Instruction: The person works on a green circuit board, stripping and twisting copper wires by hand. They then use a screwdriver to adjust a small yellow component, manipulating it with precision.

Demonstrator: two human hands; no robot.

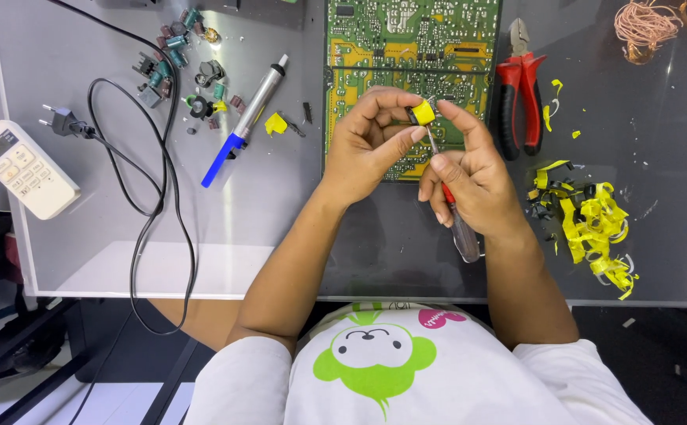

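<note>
Left hand (371, 145) pinches small yellow-taped component (422, 113) at fingertips above green circuit board (410, 47); right hand (469, 177) grips screwdriver (453, 208), its tip touching the component, index finger beside it.

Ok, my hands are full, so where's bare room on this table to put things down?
Bare table lies between the black cord and the left hand, below the blue-tipped pump. Crowded: loose components top left, yellow tape scraps and red pliers on the right.

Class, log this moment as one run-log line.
left hand: holds yellow-taped component | right hand: screwdriver tip at component | below: circuit board
</note>
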